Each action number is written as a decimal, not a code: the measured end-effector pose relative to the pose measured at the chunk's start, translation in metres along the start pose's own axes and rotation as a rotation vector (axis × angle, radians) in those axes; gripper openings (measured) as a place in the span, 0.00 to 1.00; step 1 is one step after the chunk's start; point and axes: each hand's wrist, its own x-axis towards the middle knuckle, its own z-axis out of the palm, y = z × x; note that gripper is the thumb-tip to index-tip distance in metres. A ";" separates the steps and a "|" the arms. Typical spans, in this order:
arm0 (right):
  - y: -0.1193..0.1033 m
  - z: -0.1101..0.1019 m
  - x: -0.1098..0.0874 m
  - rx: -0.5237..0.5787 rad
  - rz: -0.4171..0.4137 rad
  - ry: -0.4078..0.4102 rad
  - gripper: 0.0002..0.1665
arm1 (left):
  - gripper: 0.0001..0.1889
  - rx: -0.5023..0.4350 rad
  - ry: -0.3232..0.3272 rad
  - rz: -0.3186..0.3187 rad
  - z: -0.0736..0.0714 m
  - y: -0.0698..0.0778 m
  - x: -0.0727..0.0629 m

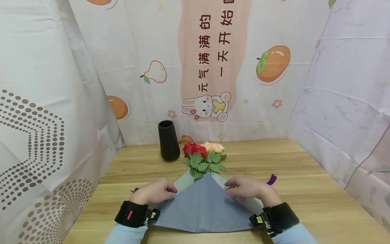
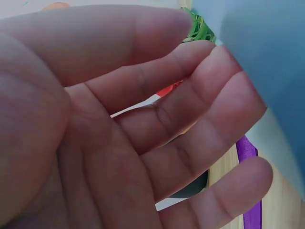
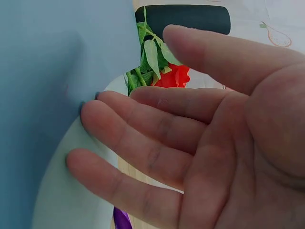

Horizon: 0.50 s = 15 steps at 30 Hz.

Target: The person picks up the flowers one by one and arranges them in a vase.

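Note:
A bouquet of red roses [image 1: 194, 149], peach roses [image 1: 213, 147] and green leaves [image 1: 203, 164] lies on wrapping paper, its stems hidden. Over them is folded blue-grey paper [image 1: 201, 206], peaked toward the flowers, with pale green paper [image 1: 185, 180] showing beneath. My left hand [image 1: 156, 190] is at the left fold, fingers loosely bent and fingertips against the blue-grey paper's edge. At the right fold, my right hand [image 1: 248, 187] has its fingers extended, the tips touching the paper in the right wrist view. The thumb stands apart from them, nothing pinched.
A black vase [image 1: 169, 140] stands upright behind the bouquet, to its left. Purple ribbon [image 1: 272, 179] shows beyond the right hand, and another purple piece [image 2: 251, 191] lies under the left. Patterned cloth [image 1: 137, 51] hangs behind the wooden table [image 1: 304, 189].

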 end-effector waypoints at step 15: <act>-0.001 0.003 0.002 -0.041 -0.046 -0.006 0.29 | 0.05 -0.014 0.001 0.002 0.005 0.003 0.005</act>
